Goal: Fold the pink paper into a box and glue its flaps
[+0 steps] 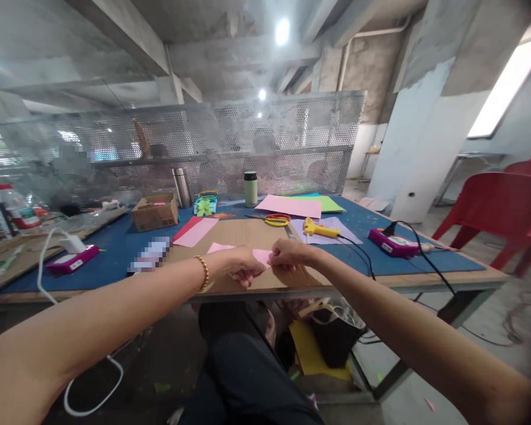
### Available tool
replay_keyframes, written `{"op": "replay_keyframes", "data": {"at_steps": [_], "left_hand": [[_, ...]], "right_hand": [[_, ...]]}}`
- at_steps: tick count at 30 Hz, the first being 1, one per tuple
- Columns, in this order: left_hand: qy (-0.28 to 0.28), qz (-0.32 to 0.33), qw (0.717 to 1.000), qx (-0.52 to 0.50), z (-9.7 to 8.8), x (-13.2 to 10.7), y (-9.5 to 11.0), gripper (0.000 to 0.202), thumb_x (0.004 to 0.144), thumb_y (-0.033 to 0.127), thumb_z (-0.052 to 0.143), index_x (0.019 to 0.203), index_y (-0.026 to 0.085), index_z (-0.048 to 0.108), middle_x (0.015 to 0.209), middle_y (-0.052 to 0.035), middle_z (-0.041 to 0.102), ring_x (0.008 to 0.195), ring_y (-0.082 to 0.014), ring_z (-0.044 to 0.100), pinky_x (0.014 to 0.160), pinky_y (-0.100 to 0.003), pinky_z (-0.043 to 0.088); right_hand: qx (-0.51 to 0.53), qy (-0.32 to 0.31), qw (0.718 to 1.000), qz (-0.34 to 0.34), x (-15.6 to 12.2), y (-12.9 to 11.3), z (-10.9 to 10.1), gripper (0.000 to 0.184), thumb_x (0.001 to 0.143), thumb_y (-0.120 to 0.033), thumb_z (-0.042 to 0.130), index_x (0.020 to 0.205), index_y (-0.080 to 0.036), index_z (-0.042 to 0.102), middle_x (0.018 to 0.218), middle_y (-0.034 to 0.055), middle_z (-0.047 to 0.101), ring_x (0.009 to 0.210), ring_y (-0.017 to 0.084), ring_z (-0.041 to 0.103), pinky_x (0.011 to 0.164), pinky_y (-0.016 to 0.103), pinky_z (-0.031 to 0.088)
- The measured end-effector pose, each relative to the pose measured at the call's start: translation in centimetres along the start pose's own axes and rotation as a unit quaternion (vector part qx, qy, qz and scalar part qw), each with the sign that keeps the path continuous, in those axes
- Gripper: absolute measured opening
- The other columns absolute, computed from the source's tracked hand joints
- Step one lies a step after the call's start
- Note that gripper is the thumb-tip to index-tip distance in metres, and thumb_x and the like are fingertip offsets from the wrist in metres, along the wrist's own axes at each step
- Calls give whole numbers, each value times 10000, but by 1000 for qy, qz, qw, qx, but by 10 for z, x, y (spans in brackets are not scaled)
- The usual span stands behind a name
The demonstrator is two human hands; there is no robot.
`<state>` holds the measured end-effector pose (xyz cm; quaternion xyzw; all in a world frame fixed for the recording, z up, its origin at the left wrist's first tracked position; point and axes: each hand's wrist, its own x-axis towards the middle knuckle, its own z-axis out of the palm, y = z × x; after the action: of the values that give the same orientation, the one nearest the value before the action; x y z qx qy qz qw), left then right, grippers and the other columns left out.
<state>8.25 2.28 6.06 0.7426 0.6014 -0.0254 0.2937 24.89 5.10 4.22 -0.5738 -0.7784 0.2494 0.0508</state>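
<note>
A sheet of pink paper (262,257) lies low over the cardboard near the table's front edge, partly covered by both hands. My left hand (244,265), below a gold bead bracelet, has its fingers curled in on the paper. At the paper's right end, my right hand (287,254) pinches the edge between closed fingers. The two hands are close together but apart. Beyond them lie scissors (277,220) with red and yellow handles and, to the right, a yellow glue gun (321,229) on lilac paper.
Pink sheets (288,206) overlap green paper at the back. A green bottle (250,190), steel flask (182,188) and cardboard box (156,212) stand behind. Purple power strips (393,243) with cords sit at both sides. A perforated metal screen (283,141) borders the far edge.
</note>
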Motion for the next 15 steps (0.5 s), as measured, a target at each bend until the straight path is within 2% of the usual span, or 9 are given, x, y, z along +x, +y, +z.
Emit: {"op": "replay_keyframes", "data": {"at_steps": [5, 9, 15], "left_hand": [[-15, -10, 1000, -11, -3, -7, -2, 204, 715, 206, 602, 531, 149, 533, 428, 12, 542, 374, -69, 429, 422, -192, 338], [-7, -17, 1000, -14, -3, -6, -9, 170, 649, 197, 620, 507, 155, 537, 400, 13, 525, 388, -88, 442, 434, -207, 357], [-5, 2, 999, -40, 0, -1, -17, 149, 667, 197, 609, 537, 153, 551, 419, 18, 545, 376, -81, 437, 431, -204, 369]], "right_hand": [[1, 2, 1000, -2, 0, 1, 1, 250, 805, -315, 628, 620, -155, 574, 532, -4, 611, 413, 94, 542, 437, 189, 396], [-3, 1, 1000, -2, 0, 1, 1, 245, 804, -318, 631, 628, -156, 576, 533, -6, 607, 418, 92, 538, 441, 188, 398], [-17, 5, 1000, -2, -1, -1, 0, 245, 812, -323, 624, 637, -156, 582, 539, -6, 605, 425, 98, 543, 442, 195, 394]]}}
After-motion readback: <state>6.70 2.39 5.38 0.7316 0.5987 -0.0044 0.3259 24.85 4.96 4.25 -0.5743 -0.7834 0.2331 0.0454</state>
